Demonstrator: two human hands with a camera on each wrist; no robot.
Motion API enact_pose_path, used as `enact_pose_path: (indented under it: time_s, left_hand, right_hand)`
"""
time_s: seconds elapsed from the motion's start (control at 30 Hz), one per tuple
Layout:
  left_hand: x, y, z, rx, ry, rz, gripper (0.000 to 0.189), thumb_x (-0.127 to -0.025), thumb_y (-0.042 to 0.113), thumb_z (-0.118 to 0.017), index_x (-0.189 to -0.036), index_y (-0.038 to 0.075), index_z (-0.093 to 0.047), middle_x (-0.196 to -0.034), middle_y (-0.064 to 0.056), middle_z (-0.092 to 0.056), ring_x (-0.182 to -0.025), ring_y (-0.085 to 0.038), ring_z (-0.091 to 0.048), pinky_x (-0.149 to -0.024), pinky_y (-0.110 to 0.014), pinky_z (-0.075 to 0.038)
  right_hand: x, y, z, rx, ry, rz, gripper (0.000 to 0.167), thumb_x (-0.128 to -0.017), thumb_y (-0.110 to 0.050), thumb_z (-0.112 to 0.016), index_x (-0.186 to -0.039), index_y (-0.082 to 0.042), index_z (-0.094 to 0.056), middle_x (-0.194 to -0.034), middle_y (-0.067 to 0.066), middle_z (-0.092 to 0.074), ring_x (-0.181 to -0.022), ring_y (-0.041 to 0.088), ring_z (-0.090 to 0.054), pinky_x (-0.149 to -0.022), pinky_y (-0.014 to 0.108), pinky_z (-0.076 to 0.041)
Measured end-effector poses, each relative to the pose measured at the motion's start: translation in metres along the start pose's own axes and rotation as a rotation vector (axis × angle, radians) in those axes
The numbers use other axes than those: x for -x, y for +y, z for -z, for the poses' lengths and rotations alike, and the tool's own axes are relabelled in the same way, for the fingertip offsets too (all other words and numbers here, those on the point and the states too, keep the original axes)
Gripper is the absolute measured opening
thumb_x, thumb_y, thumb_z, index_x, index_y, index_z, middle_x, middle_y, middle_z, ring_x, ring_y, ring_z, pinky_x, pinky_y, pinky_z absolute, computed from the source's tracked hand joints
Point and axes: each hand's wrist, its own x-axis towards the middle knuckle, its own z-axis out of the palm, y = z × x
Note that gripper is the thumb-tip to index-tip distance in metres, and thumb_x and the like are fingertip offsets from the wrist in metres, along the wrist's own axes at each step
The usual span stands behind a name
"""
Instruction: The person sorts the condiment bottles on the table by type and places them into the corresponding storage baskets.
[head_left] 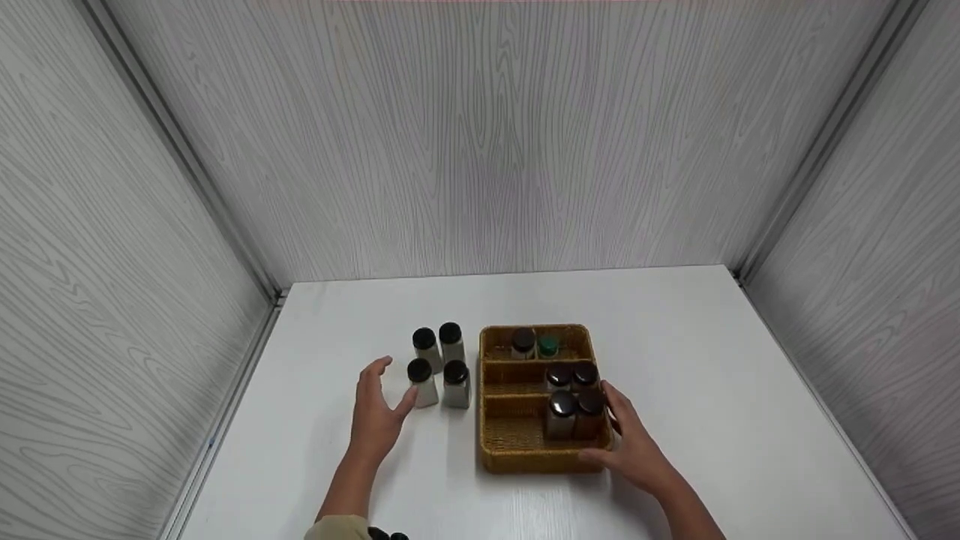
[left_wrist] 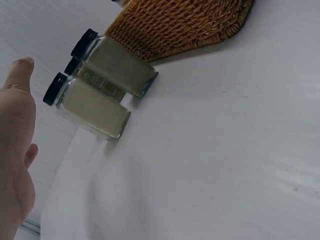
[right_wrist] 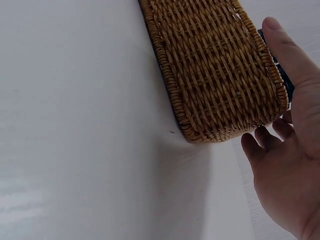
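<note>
Several square glass spice jars with black lids stand upright in a cluster left of the basket, among them a front-left jar (head_left: 425,388) and a front-right jar (head_left: 456,386). My left hand (head_left: 376,420) is beside the front-left jar, thumb and fingers spread, holding nothing; its thumb is close to that jar, and contact is unclear. In the left wrist view pale contents fill the nearest jar (left_wrist: 94,109). A brown wicker basket (head_left: 517,462) has three compartments. My right hand (head_left: 637,454) holds its near right corner, thumb at the front rim and fingers along the right side.
Inside the basket, a dark-lidded jar (head_left: 523,342) and a green-lidded jar (head_left: 549,346) stand in the back compartment. Two dark-lidded jars occupy the middle compartment's right end, and two more the front one's. Grey wood-grain panels (head_left: 495,150) enclose the white table (head_left: 720,390).
</note>
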Motion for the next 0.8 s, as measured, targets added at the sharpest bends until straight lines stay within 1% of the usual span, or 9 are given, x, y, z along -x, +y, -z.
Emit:
enact_pose_path:
  time_s: [0.1,0.17,0.3,0.43,0.53,0.67,0.8]
  left_hand:
    - [-0.007,-0.004,0.0,0.037,-0.021,0.003,0.07,-0.103,0.029,-0.076,-0.16,0.01,-0.04,-0.164,-0.015,-0.045,-0.155,-0.035,-0.043,-0.128,-0.055,-0.04]
    - [-0.011,-0.007,-0.002,0.059,-0.037,0.006,0.068,-0.104,0.027,-0.075,-0.16,0.009,-0.041,-0.164,-0.015,-0.045,-0.156,-0.036,-0.043,-0.128,-0.054,-0.041]
    - [-0.016,-0.01,-0.004,0.112,-0.068,0.041,0.067,-0.105,0.025,-0.073,-0.161,0.008,-0.041,-0.166,-0.015,-0.044,-0.157,-0.037,-0.043,-0.128,-0.055,-0.041]
    - [-0.02,-0.008,-0.005,0.151,-0.097,0.067,0.065,-0.107,0.027,-0.072,-0.161,0.009,-0.041,-0.166,-0.015,-0.044,-0.155,-0.037,-0.045,-0.127,-0.055,-0.042]
    - [-0.023,-0.006,-0.007,0.153,-0.121,0.059,0.065,-0.107,0.03,-0.071,-0.161,0.008,-0.042,-0.166,-0.017,-0.045,-0.155,-0.039,-0.046,-0.127,-0.056,-0.042]
    - [-0.028,-0.003,-0.009,0.159,-0.146,0.055,0.064,-0.107,0.032,-0.072,-0.16,0.008,-0.044,-0.165,-0.017,-0.047,-0.155,-0.039,-0.046,-0.128,-0.056,-0.041]
    - [-0.032,0.0,-0.011,0.163,-0.163,0.068,0.063,-0.106,0.03,-0.073,-0.159,0.008,-0.047,-0.164,-0.017,-0.049,-0.155,-0.037,-0.046,-0.129,-0.054,-0.04]
  right_hand:
    - [0.0,0.0,-0.001,-0.006,0.007,-0.014,0.13,-0.082,-0.036,-0.097,-0.176,-0.027,-0.009,-0.183,0.01,-0.014,-0.169,0.042,-0.02,-0.131,0.064,-0.032]
    - [0.0,-0.001,-0.002,-0.015,0.009,-0.018,0.129,-0.082,-0.036,-0.097,-0.176,-0.026,-0.009,-0.183,0.01,-0.014,-0.169,0.042,-0.019,-0.13,0.065,-0.032]
    - [0.0,-0.002,-0.003,-0.02,0.012,-0.022,0.128,-0.083,-0.035,-0.096,-0.177,-0.023,-0.009,-0.183,0.011,-0.012,-0.169,0.044,-0.017,-0.13,0.067,-0.032]
    - [-0.001,-0.001,-0.004,-0.012,0.023,-0.02,0.128,-0.083,-0.034,-0.096,-0.177,-0.023,-0.009,-0.183,0.013,-0.013,-0.168,0.045,-0.016,-0.129,0.068,-0.032]
    - [0.0,-0.001,-0.004,-0.013,0.029,-0.028,0.129,-0.082,-0.034,-0.097,-0.177,-0.026,-0.009,-0.183,0.012,-0.013,-0.169,0.044,-0.016,-0.13,0.067,-0.031]
    - [0.0,-0.002,-0.004,-0.018,0.024,-0.043,0.132,-0.08,-0.038,-0.098,-0.177,-0.025,-0.009,-0.183,0.011,-0.012,-0.169,0.043,-0.015,-0.131,0.065,-0.029]
    - [0.0,-0.003,-0.004,-0.021,0.023,-0.053,0.134,-0.08,-0.041,-0.098,-0.177,-0.022,-0.008,-0.184,0.011,-0.012,-0.17,0.043,-0.014,-0.132,0.064,-0.028]
